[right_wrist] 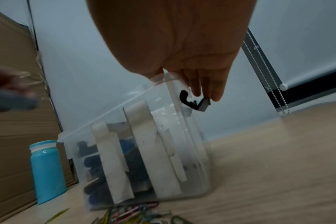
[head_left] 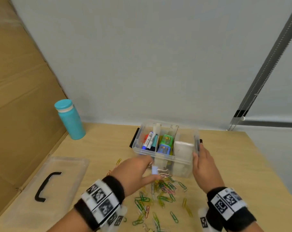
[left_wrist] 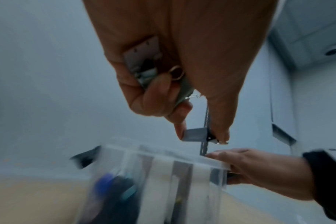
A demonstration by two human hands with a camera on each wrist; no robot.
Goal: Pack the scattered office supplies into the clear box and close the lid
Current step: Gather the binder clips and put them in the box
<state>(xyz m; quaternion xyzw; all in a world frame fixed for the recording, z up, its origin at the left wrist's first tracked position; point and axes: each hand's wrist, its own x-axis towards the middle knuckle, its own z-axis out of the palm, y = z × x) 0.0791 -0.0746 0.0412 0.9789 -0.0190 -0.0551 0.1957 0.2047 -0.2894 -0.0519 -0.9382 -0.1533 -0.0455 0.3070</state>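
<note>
Left hand (head_left: 133, 171) pinching binder clips (left_wrist: 195, 134) just in front of the clear box (head_left: 163, 158), right hand (head_left: 203, 160) gripping the box's right end wall: best carry clips over the rim, drop into a free compartment while box stays braced.

Both forearms bare, no sleeves. Left wristband (head_left: 98, 200): black fabric, white strip carrying square black-and-white markers. Right wristband (head_left: 229, 206): same, 2 markers readable on top.
</note>
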